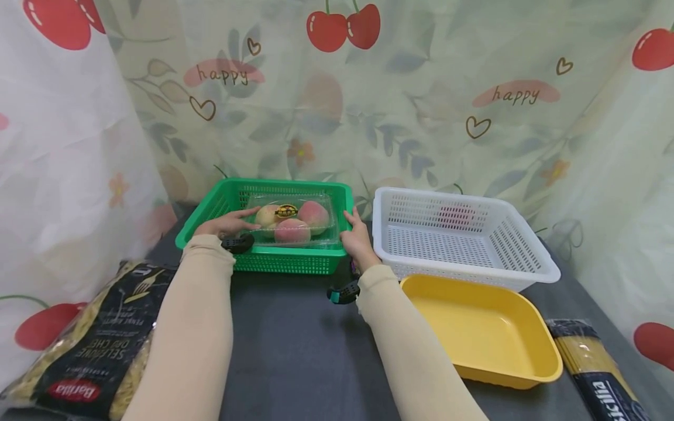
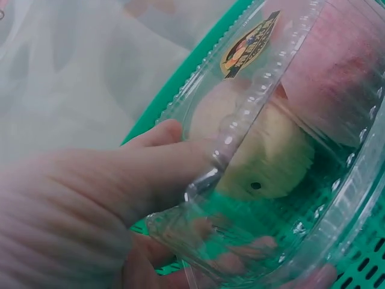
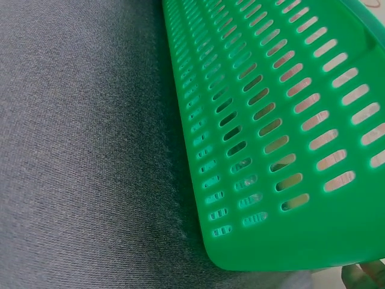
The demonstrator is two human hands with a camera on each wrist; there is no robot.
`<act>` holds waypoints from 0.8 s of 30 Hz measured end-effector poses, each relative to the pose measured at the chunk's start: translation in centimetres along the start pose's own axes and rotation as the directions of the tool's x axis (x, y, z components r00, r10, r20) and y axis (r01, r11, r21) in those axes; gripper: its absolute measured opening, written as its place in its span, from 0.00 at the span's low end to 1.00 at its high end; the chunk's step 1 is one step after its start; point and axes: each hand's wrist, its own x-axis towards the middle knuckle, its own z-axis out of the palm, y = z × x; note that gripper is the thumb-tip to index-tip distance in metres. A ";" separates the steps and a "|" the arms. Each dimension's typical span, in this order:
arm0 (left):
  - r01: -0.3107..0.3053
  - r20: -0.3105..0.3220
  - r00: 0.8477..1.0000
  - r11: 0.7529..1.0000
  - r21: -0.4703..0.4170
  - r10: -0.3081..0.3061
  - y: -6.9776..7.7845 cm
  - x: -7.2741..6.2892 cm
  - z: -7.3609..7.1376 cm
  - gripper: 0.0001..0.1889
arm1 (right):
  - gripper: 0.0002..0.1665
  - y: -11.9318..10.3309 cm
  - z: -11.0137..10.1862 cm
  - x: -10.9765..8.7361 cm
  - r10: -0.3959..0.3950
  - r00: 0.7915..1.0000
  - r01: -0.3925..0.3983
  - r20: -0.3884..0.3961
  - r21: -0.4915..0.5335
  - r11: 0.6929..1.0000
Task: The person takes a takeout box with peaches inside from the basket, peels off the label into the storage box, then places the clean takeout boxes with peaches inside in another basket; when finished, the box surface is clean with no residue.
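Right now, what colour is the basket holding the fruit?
The basket is green, clearest in the head view.

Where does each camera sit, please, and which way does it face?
Head: on the head, facing forward and down at the green basket; left hand, right hand and sleeves show.
Left wrist: on that wrist, facing the peach box; left hand shows.
Right wrist: on that wrist, facing the green basket's side; no hand clearly shows.
Head and left wrist share the peach box.
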 end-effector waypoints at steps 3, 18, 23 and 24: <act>-0.016 0.009 1.000 1.000 0.000 0.016 0.0 0.0 0.0 0.36 | 0.42 0.0 0.0 0.0 0.003 1.000 -0.003 -0.003 0.006 1.000; -0.020 -0.083 0.997 0.988 -0.151 0.008 -0.1 0.2 0.3 0.34 | 0.41 0.0 -0.2 0.1 -0.006 1.000 0.006 -0.012 -0.005 1.000; 0.015 -0.094 0.995 0.973 -0.232 -0.038 -0.2 0.0 0.3 0.35 | 0.42 0.0 0.0 -0.1 0.002 1.000 -0.002 -0.007 0.000 1.000; 0.013 -0.099 0.994 0.970 -0.241 -0.038 -0.2 0.0 0.3 0.35 | 0.42 0.0 0.0 -0.1 0.005 1.000 -0.005 -0.007 0.000 1.000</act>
